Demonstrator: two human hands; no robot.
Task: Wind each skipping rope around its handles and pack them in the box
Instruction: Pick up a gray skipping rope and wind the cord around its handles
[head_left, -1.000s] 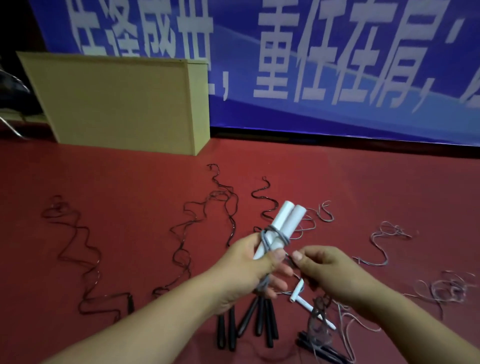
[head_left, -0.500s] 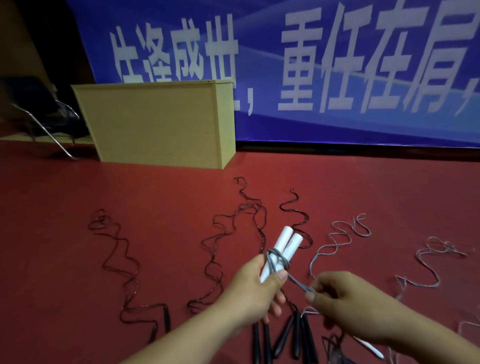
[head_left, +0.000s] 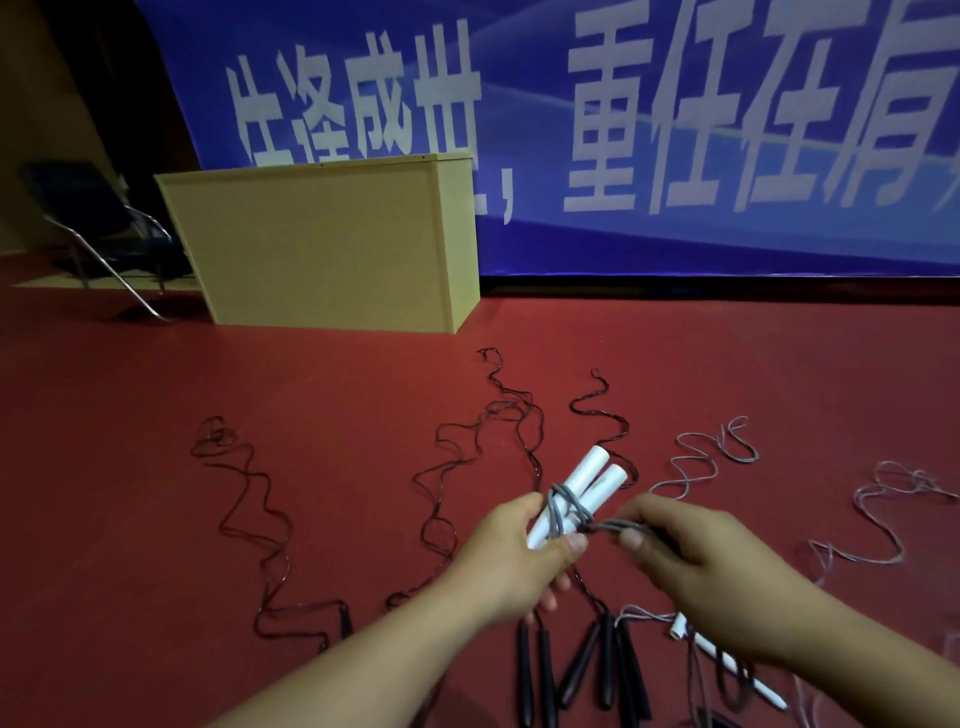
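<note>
Writing: a blue banner (head_left: 675, 130) along the far wall carries large white Chinese characters; those that can be read include 世, 重, 任, 在 and 肩, with a comma after 世. The leftmost characters are partly hidden by the box, and the rightmost one is cut off at the frame edge.

Position of the work item: a pair of white handles (head_left: 582, 486) is held side by side above the red floor (head_left: 156, 467), near centre, with the free ends pointing far and to the right. Several turns of grey rope (head_left: 563, 512) are wound around the handles just above the left hand (head_left: 519, 556). A short length of the rope leads right from the wound part to the right hand (head_left: 691, 556).

Hands: the left hand grips the lower part of the handles, fingers curled around them and thumb pressed across the front. The right hand pinches the rope between thumb and fingertips, just beside the left thumb.

Surroundings: the tan box (head_left: 322, 244) stands upright on the floor at far left, well apart from the hands. Unwound black ropes (head_left: 249, 519) and grey ropes (head_left: 857, 535) lie on the floor. Black handles (head_left: 582, 670) lie on the floor below the hands, and a loose white handle (head_left: 722, 660) lies to their right. A chair (head_left: 104, 234) stands left of the box.
</note>
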